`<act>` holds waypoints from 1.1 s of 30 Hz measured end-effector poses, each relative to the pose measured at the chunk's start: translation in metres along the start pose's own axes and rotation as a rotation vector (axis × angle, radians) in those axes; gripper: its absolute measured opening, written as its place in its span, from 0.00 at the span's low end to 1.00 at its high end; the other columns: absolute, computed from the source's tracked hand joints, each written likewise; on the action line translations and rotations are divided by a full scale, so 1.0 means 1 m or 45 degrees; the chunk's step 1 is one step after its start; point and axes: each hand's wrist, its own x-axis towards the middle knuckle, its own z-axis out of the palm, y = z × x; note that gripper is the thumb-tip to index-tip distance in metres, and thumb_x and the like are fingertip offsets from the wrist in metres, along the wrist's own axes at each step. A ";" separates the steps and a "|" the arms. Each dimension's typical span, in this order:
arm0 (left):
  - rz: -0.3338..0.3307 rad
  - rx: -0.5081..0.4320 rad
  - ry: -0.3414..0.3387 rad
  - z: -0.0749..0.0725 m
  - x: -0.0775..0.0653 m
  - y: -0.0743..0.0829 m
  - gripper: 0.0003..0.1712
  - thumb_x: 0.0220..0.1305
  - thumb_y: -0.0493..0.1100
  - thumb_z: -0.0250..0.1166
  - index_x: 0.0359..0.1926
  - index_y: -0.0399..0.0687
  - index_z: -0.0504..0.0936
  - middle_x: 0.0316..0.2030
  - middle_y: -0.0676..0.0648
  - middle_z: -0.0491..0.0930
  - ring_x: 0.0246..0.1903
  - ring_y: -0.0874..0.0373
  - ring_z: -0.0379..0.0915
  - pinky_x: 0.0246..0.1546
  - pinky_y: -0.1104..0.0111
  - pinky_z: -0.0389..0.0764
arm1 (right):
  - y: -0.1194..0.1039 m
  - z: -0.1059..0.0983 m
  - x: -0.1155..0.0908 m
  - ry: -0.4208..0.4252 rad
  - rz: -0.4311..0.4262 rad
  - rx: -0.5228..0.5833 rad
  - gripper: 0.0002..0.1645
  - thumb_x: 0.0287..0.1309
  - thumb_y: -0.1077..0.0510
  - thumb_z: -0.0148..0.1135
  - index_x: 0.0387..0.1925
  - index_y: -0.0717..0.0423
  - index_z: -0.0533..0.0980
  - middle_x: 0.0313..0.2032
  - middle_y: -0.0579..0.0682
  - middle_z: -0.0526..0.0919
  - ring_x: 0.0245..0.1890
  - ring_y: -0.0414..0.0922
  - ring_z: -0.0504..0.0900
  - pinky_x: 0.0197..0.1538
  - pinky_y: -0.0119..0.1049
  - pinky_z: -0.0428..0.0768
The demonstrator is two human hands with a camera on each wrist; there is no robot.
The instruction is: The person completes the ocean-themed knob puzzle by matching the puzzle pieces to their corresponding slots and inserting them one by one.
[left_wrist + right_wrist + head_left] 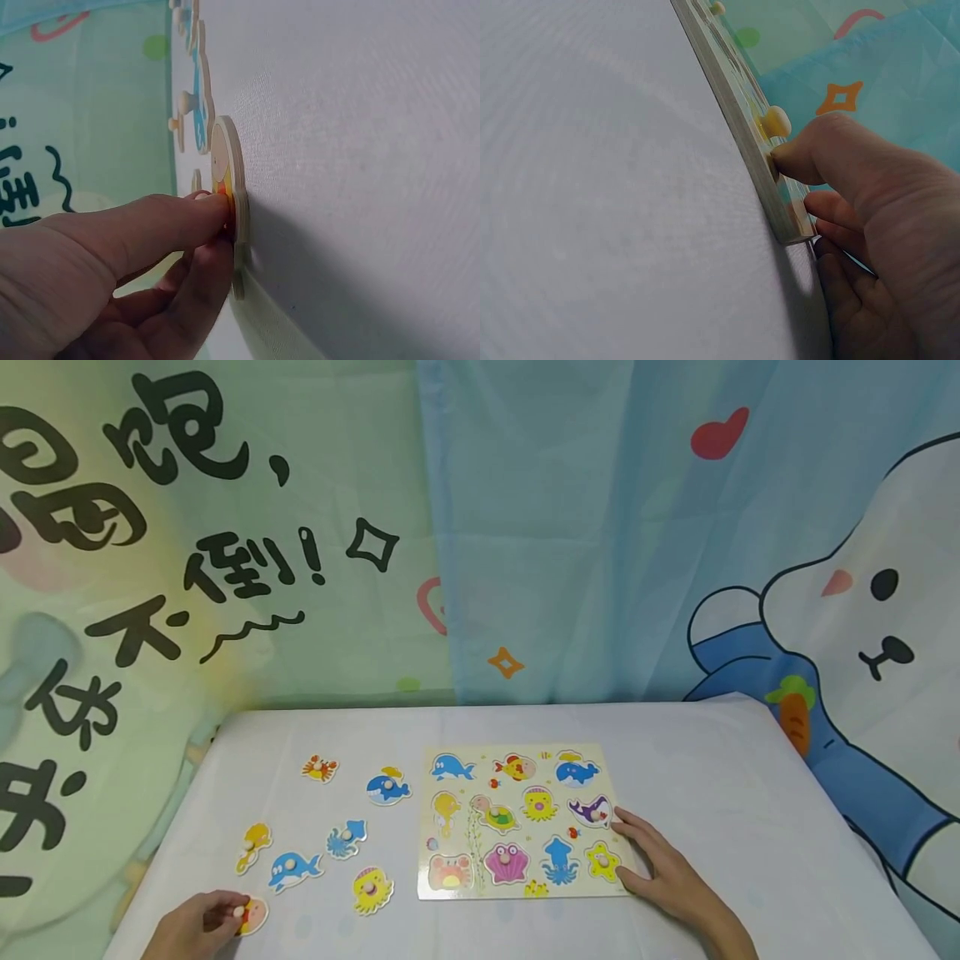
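My left hand [197, 927] pinches a knobbed fish puzzle piece [254, 917] near the table's front left. In the left wrist view, thumb and fingertips close on the fish piece [227, 165], which stands tilted near the white surface. At the right edge of the sea-animal puzzle board [483, 893], my right hand [675, 881] rests with extended fingers. Its thumb lies on the board's edge in the right wrist view, beside a yellow knob [775, 121]. A starfish piece [602, 862], a shell piece [507, 864] and a turtle piece [497, 817] sit in the board.
Loose pieces lie left of the board: a crab [320, 768], a spouting whale [388, 787], a squid [347, 840], a seahorse [253, 847], a blue dolphin [295, 870] and an octopus [372, 891]. A printed curtain [540, 527] hangs behind the white table [720, 760].
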 end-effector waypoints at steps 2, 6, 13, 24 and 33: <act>-0.002 0.009 0.004 0.001 -0.001 0.001 0.14 0.57 0.34 0.67 0.45 0.32 0.81 0.30 0.48 0.80 0.29 0.59 0.74 0.33 0.66 0.80 | 0.000 0.000 0.000 -0.002 0.001 0.000 0.36 0.51 0.52 0.69 0.62 0.55 0.70 0.70 0.57 0.63 0.69 0.64 0.60 0.64 0.62 0.65; 0.004 0.050 -0.008 0.000 -0.003 0.005 0.14 0.57 0.34 0.67 0.44 0.31 0.81 0.31 0.48 0.81 0.29 0.59 0.75 0.35 0.64 0.81 | 0.001 0.000 -0.002 -0.005 0.004 0.002 0.36 0.51 0.51 0.69 0.62 0.56 0.70 0.70 0.57 0.63 0.68 0.64 0.60 0.64 0.63 0.65; -0.007 0.062 -0.045 -0.002 -0.007 0.012 0.15 0.58 0.35 0.66 0.45 0.30 0.81 0.31 0.48 0.80 0.30 0.59 0.75 0.36 0.62 0.81 | 0.002 0.000 -0.002 0.001 0.017 -0.016 0.36 0.51 0.52 0.69 0.62 0.55 0.70 0.70 0.56 0.64 0.68 0.63 0.60 0.64 0.61 0.65; 0.220 0.270 0.054 -0.016 -0.013 0.028 0.10 0.53 0.38 0.67 0.37 0.38 0.85 0.28 0.50 0.76 0.29 0.62 0.69 0.30 0.69 0.72 | 0.001 0.000 -0.002 0.008 0.019 -0.053 0.36 0.52 0.49 0.69 0.62 0.50 0.71 0.70 0.51 0.65 0.71 0.51 0.61 0.66 0.48 0.66; 0.620 0.200 0.448 -0.009 -0.014 0.041 0.08 0.46 0.32 0.72 0.30 0.44 0.85 0.24 0.54 0.74 0.24 0.73 0.63 0.24 0.73 0.70 | 0.002 0.001 -0.001 -0.001 0.023 -0.024 0.37 0.52 0.50 0.69 0.63 0.54 0.70 0.70 0.55 0.64 0.69 0.61 0.61 0.65 0.58 0.65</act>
